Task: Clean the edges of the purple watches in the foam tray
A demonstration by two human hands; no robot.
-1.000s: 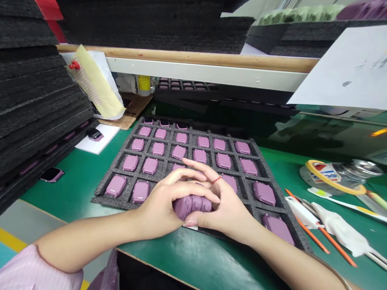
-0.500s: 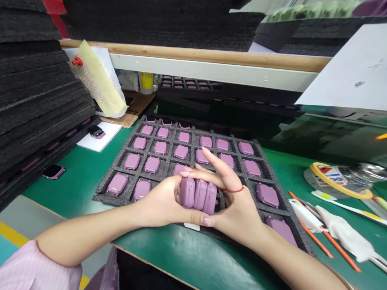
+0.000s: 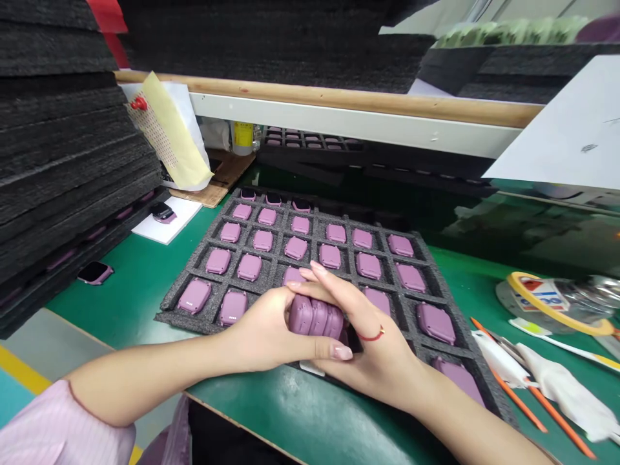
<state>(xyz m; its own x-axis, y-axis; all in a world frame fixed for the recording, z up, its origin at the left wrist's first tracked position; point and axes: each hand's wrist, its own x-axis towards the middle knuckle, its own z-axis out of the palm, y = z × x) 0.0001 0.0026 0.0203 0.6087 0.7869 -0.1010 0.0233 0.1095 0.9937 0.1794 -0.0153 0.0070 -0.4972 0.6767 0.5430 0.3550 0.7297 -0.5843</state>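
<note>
Since the earlier frame, the right fingers have folded down over the held units, and the view has swung slightly, so the bench items sit further right.

Left hand and right hand meet above the near part of a charcoal foam tray. Both are closed on three mauve watch bodies, which stand on edge side by side, pressed between the left thumb and palm and the right fingers. A thin red cord circles the right wrist; a pale pink striped sleeve covers the left forearm's end.

Tray: coarse, open-textured foam, divided into a grid of rectangular pockets. Most visible pockets hold one rounded-rectangular mauve body each; three at the back show dark faces. Pockets beneath the hands are hidden.

Tray lies on a green bench mat. Left of it, tall stacked foam trays stand beside a loose watch body lying on the mat. To the right lie a yellow-rimmed tape roll and orange sticks wrapped in white cloth.
</note>
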